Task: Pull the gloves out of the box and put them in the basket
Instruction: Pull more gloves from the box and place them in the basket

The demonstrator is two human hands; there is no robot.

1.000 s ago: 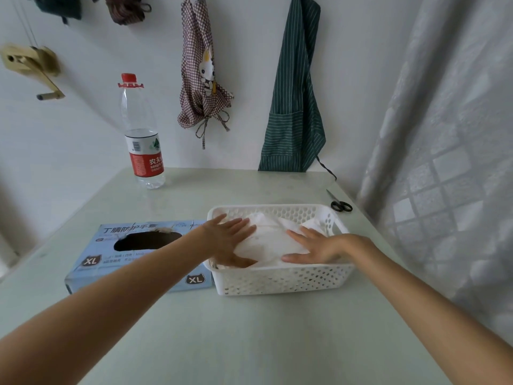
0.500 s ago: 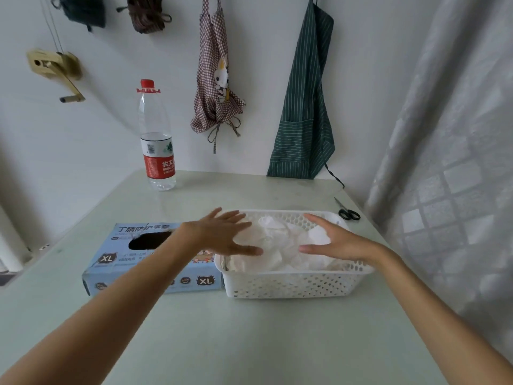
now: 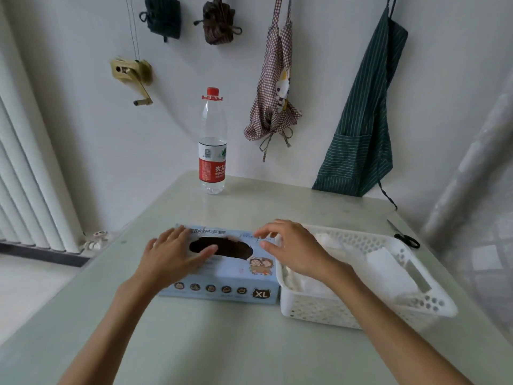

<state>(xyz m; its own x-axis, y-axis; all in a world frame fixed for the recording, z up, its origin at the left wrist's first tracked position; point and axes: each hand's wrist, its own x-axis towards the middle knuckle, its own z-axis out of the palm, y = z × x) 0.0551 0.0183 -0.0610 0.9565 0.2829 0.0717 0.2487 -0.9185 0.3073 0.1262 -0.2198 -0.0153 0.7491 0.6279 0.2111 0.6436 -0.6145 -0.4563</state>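
Observation:
A light blue glove box (image 3: 236, 276) marked XL lies on the table, its dark oval opening facing up. My left hand (image 3: 173, 257) rests flat on the box's left part, thumb at the edge of the opening, fingers apart. My right hand (image 3: 294, 248) hovers over the box's right end and the basket's left rim, fingers spread and holding nothing. The white perforated basket (image 3: 361, 315) touches the box's right side and holds a pile of white gloves (image 3: 385, 270).
A water bottle (image 3: 212, 151) with a red label stands at the table's far edge. Black scissors (image 3: 406, 238) lie behind the basket at the right. Aprons hang on the wall. A curtain is close on the right, a radiator on the left.
Both hands have left the gloves in the basket and moved left to the box. The view has swung left and up.

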